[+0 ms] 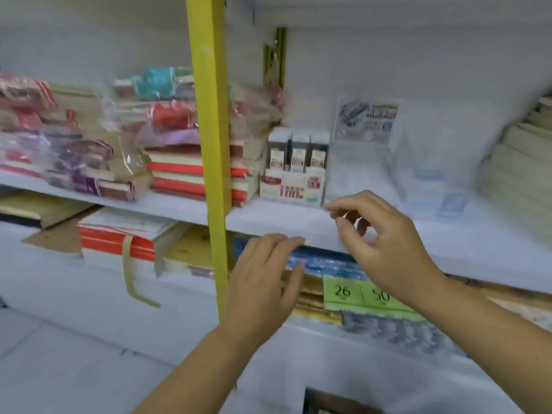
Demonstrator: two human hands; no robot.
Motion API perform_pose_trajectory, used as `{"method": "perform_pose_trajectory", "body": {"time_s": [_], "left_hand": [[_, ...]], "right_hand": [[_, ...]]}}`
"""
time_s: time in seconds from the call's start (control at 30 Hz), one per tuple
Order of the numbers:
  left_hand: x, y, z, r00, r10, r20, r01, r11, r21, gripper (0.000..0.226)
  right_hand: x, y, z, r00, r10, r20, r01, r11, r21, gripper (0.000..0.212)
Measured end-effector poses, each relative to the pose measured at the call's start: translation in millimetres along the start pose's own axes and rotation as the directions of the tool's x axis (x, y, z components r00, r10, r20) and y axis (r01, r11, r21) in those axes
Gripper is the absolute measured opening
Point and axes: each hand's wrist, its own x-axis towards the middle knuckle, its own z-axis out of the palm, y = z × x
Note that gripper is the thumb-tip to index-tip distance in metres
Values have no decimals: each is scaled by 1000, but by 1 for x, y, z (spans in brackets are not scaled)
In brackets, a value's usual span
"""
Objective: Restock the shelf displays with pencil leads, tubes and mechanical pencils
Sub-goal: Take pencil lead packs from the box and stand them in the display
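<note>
Nearest to the camera, two bare forearms reach up from the lower edge. The left hand (263, 273) lies flat, its fingers straight and close together, and the fingertips touch a blue patterned plastic packet (325, 259) that sits just under the white shelf board (268, 216). The right hand (388, 246) hangs a little higher, in front of the board's edge. Its fingers are loosely curled, with a narrow gap between thumb and forefinger, and I see nothing held there.

Below the packet is a green paper price label (358, 294) printed with 26 and 50. On the board behind the hands stands a white and red cardboard display box (294, 186) with three grey and white upright packs (298, 153) in it; I judge these to be pencil leads. Just to its right is a clear plastic display stand (364, 171), which looks nearly empty.

The step seems to be fetching stock from the lower level. It is good to steady the packet with the flat hand, pull it out straight, and not knock the box, which stands near the board's edge.

The picture is blurred, so the printing on the packs and the stand's card cannot be read. The content of the blue packet is not clear. A yellow upright post (209, 130) hides part of the wrapped notebook stacks (173, 174).
</note>
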Motion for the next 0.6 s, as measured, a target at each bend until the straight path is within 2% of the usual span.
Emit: {"method": "perform_pose_trajectory", "body": {"time_s": [0.07,0.1,0.13,0.2,0.23,0.33,0.4,0.47,0.6], "left_hand": [[-45,4,10,977,-57,207,65,997,-35,35],[-74,6,17,934,-119,338,142,989,-43,36],[-105,7,25,866,-187,464,226,974,-29,38],[-167,8,41,694,-302,654,375,926,29,44],[-197,9,50,601,-351,718,454,889,55,46],[-266,13,74,302,-467,831,659,733,172,53],[-295,15,88,147,-506,850,754,613,235,60],[-310,15,99,69,-529,846,817,517,256,63],[-325,12,119,14,-537,843,863,432,260,60]], "right_hand": [[-61,3,10,966,186,178,-205,974,98,19],[-95,9,17,909,301,288,-341,935,101,19],[-130,15,26,816,414,404,-483,872,83,22],[-197,32,48,583,571,577,-702,712,4,23],[-229,40,60,497,615,612,-754,655,-46,23],[-303,65,93,271,708,652,-862,480,-163,27],[-334,78,111,148,725,672,-888,397,-232,37],[-352,90,125,114,717,687,-874,401,-274,46],[-370,113,148,108,720,686,-749,512,-420,75]]}}
